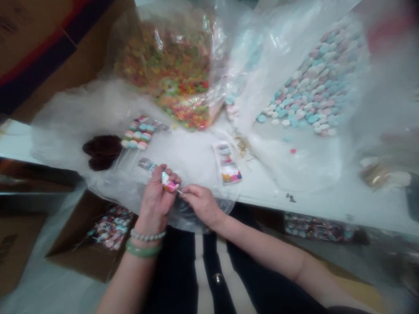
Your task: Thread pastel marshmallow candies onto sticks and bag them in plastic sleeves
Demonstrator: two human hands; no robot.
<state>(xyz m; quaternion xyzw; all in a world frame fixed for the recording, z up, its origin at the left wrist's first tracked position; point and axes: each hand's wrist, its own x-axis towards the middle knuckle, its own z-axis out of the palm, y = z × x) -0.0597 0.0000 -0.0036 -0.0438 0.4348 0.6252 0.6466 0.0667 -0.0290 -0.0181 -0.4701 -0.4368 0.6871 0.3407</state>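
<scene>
The left hand (154,200) curls its fingers around a small pink-and-white candy (169,183), with the grip closed and the candy sitting at the fingertips. The right hand (201,204) pinches a thin white stick (179,191) between thumb and forefinger, its tip at the candy's edge, at about 2 o'clock from the left hand. Both hands hover over a crumpled plastic sheet (197,208) at the edge of the white surface (275,184). A thin stick could slip or snap if the pinch is loose or pushed off line, and the candy could crack under too much squeeze. A dropped piece could fall toward the open cardboard box (79,257) at 7 o'clock. Loose pastel candies (306,85) at 2 o'clock could scatter if a sleeve or elbow catches the plastic, and the bag of colourful sweets (168,71) at 12 o'clock could spill if it is tugged.
</scene>
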